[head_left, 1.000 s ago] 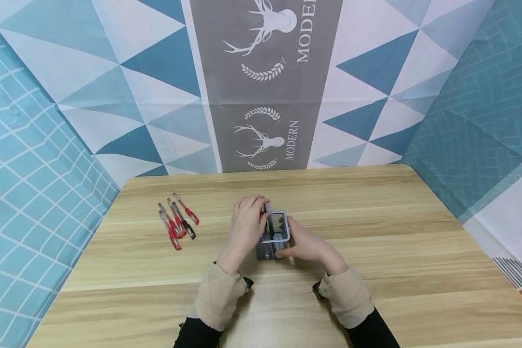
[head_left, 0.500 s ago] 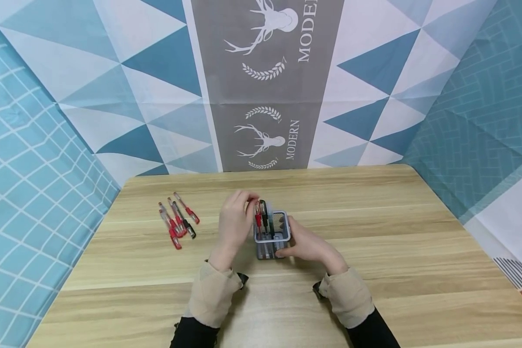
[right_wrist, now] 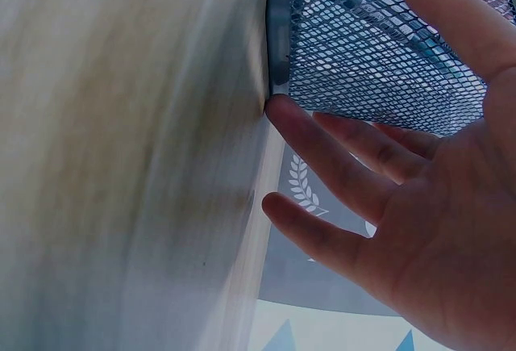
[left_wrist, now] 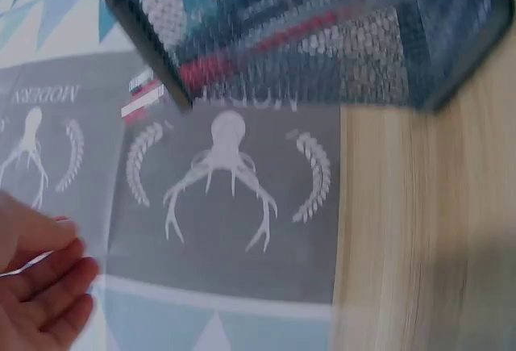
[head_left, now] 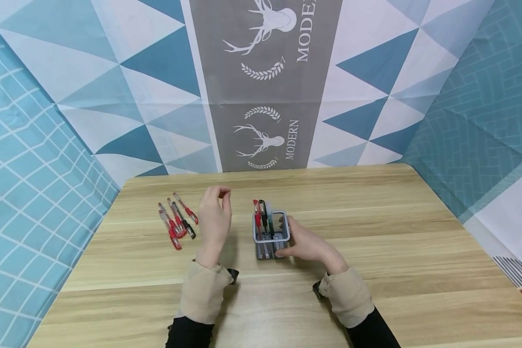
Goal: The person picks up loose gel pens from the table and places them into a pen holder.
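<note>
A dark mesh pen holder (head_left: 266,250) with a pale rim stands upright on the table. My right hand (head_left: 309,244) grips its right side, thumb at the front; in the right wrist view its fingers (right_wrist: 347,161) spread along the mesh wall. A red pen (head_left: 257,215) and a black pen (head_left: 264,215) stand in the holder's left part. My left hand (head_left: 215,217) hovers between the holder and the loose pens, fingers loosely bent with nothing in them. Through the mesh in the left wrist view, a blurred red pen (left_wrist: 258,43) shows inside.
Several red pens (head_left: 171,227) and one black pen (head_left: 188,228) lie loosely grouped at the table's left. Bare wooden tabletop (head_left: 396,241) stretches to the right. A patterned cloth backdrop (head_left: 265,92) rises behind the table's far edge.
My left hand has let go of a red pen in the holder and moved left, away from it. My right hand keeps its grip on the holder.
</note>
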